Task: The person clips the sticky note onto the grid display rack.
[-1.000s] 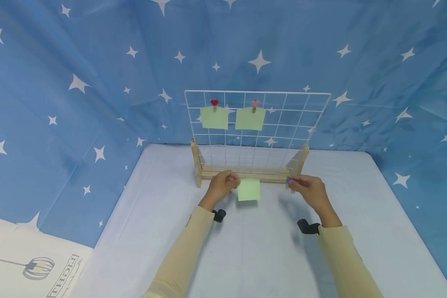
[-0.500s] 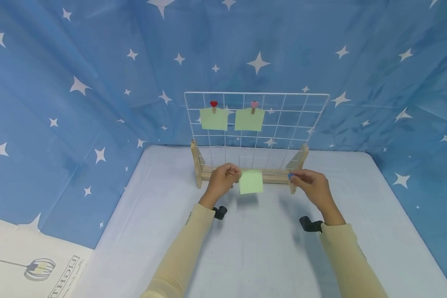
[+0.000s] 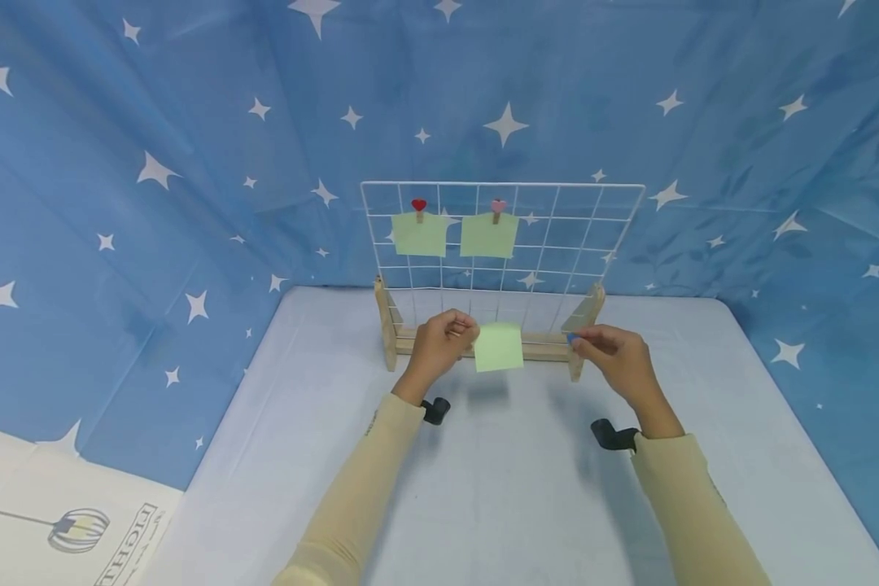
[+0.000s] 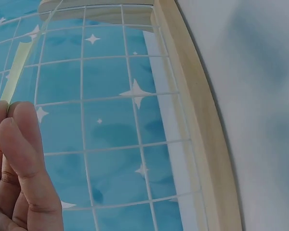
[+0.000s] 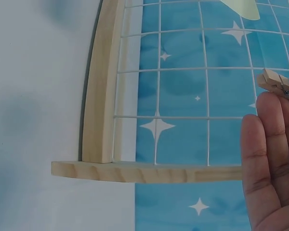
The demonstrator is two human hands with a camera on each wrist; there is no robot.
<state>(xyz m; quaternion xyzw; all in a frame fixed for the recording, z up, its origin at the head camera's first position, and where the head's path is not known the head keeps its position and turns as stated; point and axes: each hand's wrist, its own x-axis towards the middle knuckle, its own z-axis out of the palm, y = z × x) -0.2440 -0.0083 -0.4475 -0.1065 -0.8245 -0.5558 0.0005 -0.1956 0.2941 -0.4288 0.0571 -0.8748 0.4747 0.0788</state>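
Note:
My left hand [image 3: 441, 343] pinches a light green sticky note [image 3: 499, 347] by its left edge, off the table, in front of the rack's wooden base. The left wrist view shows that note [image 4: 17, 72] nearly edge-on between thumb and finger. My right hand [image 3: 619, 363] holds a small wooden clothespin [image 5: 275, 83] with a blue decoration. Behind both hands stands a white wire grid [image 3: 549, 244] on a wooden stand [image 3: 542, 352]. Two green notes hang high on it, the left note [image 3: 419, 238] by a red heart clothespin [image 3: 419, 208], the right note [image 3: 489, 239] by a pink heart clothespin [image 3: 498, 210].
A white cloth-covered table [image 3: 498, 488] lies under the hands. Blue star-printed fabric [image 3: 249, 146] hangs behind and at both sides. A pale printed cloth [image 3: 37, 513] shows at the lower left. Black wrist cameras [image 3: 614, 435] sit on both wrists.
The left hand has risen with the sticky note and shifted slightly right, toward the grid. The right hand has moved up a little, with the clothespin still held.

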